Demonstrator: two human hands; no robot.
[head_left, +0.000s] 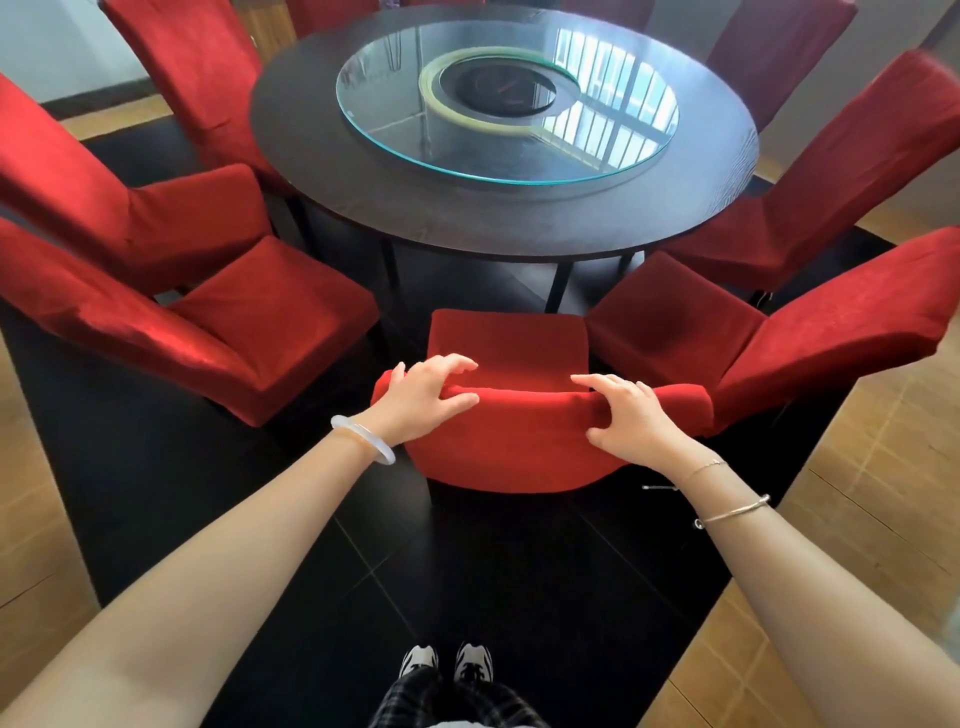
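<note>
A red velvet-covered chair (511, 452) stands right in front of me, its seat facing a round dark table (467, 218). My left hand (423, 397) lies over the left part of the chair's top edge, thumb at the back and fingers spread loosely over the front. My right hand (626, 418) lies over the right part of the same edge, fingers forward and thumb behind. Neither hand is clenched tight.
A round glass turntable (415, 140) lies on the table. Red chairs ring the table: two at the left (234, 332), two at the right (779, 332), others at the back. The floor is black tile (467, 582) with wood-coloured strips at both sides. My shoes (447, 662) are below.
</note>
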